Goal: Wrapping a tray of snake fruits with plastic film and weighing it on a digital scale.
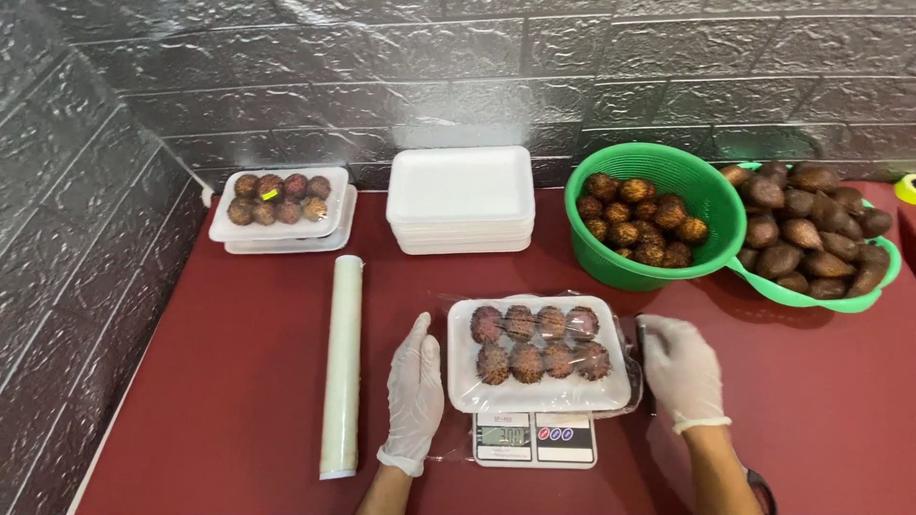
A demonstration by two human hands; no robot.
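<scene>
A roll of cling film [343,367], stacked foam trays [460,198], a packed tray [282,205] and two green baskets of fruit [658,212] sit on the red counter [229,381].

left hand [414,393]: white glove, flat, palm down, fingers together pointing away | right hand [681,369]: white glove, fingers curled downward, possibly gripping something dark | forearms: bare, entering from bottom edge, well apart

Both hands wear thin, whitish disposable gloves of a slightly translucent, wrinkled film. The left hand [415,391] has its glove ending in a loose, rolled cuff at the wrist. The right hand [680,370] shows the same rolled cuff. Both forearms are bare, with no sleeves showing. A dark band, perhaps a strap, sits low on the right forearm.
</scene>
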